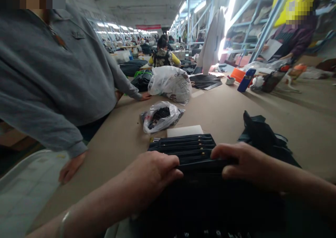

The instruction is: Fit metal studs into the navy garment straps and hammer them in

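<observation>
Between left fingers (173, 160) and right fingers (223, 150), both pinching it, a dark strip (200, 167) runs sideways; parallel strips (181, 148) lie just beyond.

1 big brown table (223, 108) is carrying a whole bunch of stuff. Some dark strips (183, 143) with little gold-coloured bits are lying side by side near the front, and a pale card (185, 130) is peeking out just behind them. 1 small open plastic bag (173, 116) is sitting further back, with 1 bigger whitish bag (170, 82) slumping behind it. Crumpled dark fabric (265, 136) is lying off to the right, and a blue phone-like thing (246, 80) is standing tilted near a little cup (230, 81).
</observation>
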`<state>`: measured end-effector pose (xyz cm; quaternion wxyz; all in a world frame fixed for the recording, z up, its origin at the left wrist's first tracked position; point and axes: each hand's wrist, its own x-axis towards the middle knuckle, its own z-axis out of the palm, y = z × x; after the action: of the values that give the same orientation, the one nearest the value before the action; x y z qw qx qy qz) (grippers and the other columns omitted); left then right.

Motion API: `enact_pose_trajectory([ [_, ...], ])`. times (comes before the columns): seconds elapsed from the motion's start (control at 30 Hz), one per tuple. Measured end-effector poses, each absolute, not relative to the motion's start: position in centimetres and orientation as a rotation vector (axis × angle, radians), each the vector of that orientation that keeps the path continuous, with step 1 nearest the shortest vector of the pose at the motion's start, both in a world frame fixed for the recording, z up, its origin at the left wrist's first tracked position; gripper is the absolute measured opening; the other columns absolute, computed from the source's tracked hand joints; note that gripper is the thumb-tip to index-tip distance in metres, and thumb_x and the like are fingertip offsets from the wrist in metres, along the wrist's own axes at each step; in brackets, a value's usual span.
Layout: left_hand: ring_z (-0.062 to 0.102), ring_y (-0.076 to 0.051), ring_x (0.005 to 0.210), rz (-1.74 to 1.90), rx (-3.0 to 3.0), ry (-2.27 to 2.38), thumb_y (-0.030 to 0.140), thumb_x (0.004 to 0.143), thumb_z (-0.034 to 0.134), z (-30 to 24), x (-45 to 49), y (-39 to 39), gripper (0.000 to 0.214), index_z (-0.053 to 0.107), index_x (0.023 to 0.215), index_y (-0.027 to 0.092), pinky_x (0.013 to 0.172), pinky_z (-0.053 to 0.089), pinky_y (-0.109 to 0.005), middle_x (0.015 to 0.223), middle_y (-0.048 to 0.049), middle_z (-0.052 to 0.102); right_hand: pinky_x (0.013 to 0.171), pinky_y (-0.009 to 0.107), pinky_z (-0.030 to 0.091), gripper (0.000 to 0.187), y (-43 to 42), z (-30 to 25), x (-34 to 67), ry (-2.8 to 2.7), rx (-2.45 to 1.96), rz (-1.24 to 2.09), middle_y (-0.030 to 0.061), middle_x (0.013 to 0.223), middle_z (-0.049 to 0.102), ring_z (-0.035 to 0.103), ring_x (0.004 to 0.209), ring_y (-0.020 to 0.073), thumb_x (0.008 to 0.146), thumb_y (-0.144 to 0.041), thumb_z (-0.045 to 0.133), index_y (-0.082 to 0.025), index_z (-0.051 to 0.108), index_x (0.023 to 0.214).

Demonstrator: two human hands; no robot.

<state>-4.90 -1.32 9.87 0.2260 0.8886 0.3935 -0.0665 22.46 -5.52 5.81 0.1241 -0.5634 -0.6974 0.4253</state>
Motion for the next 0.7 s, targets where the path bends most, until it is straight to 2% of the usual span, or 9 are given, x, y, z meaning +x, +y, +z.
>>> enact_pose_trajectory([
  [0.1,0.054,-0.014,0.062,-0.328,2.442,1.146,0.035,0.089,0.049,5.0,-4.9,0.4,0.022,0.057,0.075,0.019,0.056,0.034,-0.023,0.069,0.0008,0.058,0.062,0.024,0.044,0.029,-4.8,-1.1,22.6,-1.747,-1.566,1.561,-0.0003,0.082,0.063,0.054,0.07,0.0104,0.075,-0.043,0.056,-0.019,0.062,0.091],
  [0.23,0.06,-0.021,0.072,-0.462,2.48,1.216,0.037,0.09,0.046,0.4,-4.2,2.8,0.024,0.059,0.08,0.019,0.062,0.043,-0.028,0.078,-0.0041,0.063,0.062,0.024,0.042,0.03,-3.2,-6.7,22.5,-1.646,-1.643,1.511,-0.0008,0.074,0.06,0.051,0.066,0.0095,0.074,-0.044,0.055,-0.017,0.061,0.084],
  [0.4,0.062,-0.027,0.077,-0.594,2.542,1.313,0.04,0.089,0.046,-1.4,-3.6,4.1,0.029,0.063,0.086,0.017,0.068,0.049,-0.036,0.083,-0.0094,0.065,0.063,0.028,0.04,0.032,-1.2,-8.3,22.2,-1.983,-1.91,1.036,0.003,0.076,0.066,0.057,0.069,0.0144,0.075,-0.049,0.052,-0.02,0.064,0.081],
  [0.53,0.06,-0.032,0.084,-0.587,2.837,1.316,0.023,0.087,0.048,-1.4,-1.7,2.3,0.02,0.065,0.085,0.012,0.077,0.047,-0.048,0.085,-0.0143,0.064,0.063,0.03,0.04,0.035,-0.9,-8.5,21.6,-2.142,-2.094,0.733,0.006,0.084,0.07,0.063,0.075,0.0209,0.074,-0.055,0.052,-0.024,0.065,0.084],
  [0.63,0.052,-0.036,0.107,-0.378,3.036,1.101,0.013,0.083,0.049,-3.4,-0.2,-0.1,0.03,0.062,0.11,0.013,0.088,0.044,-0.052,0.111,-0.0163,0.06,0.066,0.029,0.043,0.036,-1.3,-8.4,21.1,-2.163,-2.086,0.721,0.0056,0.084,0.07,0.064,0.077,0.0204,0.074,-0.056,0.053,-0.023,0.065,0.081],
  [0.7,0.045,-0.037,0.118,-0.311,2.994,0.944,0.021,0.08,0.056,-6.1,0.0,-1.1,0.045,0.053,0.125,0.021,0.094,0.041,-0.054,0.129,-0.0109,0.052,0.068,0.028,0.045,0.034,-1.5,-7.9,21.4,-2.177,-1.987,0.711,0.0042,0.087,0.069,0.063,0.079,0.0189,0.074,-0.055,0.055,-0.024,0.064,0.084],
])
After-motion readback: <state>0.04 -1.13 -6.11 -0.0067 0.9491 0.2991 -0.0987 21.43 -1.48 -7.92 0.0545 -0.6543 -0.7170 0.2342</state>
